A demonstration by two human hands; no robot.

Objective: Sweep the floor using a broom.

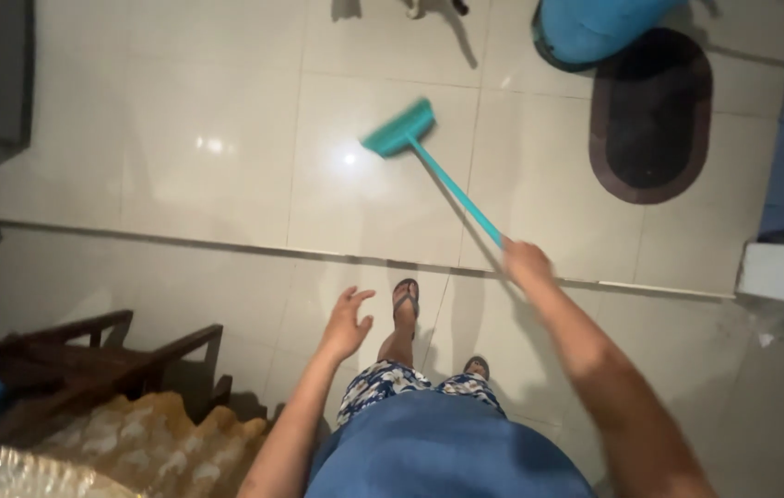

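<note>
The right hand (528,261) grips the teal broom (429,157) by its handle, head on the tiled floor (207,184). The left hand (346,323) hangs open, holding nothing.

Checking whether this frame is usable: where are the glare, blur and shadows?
Head view: ceiling-light glare spots on the glossy cream tiled floor; the teal plastic broom is motion-blurred, as is the right hand gripping its handle; the open left hand is sharper; dark shadows lie under the wooden chair at lower left.
</note>
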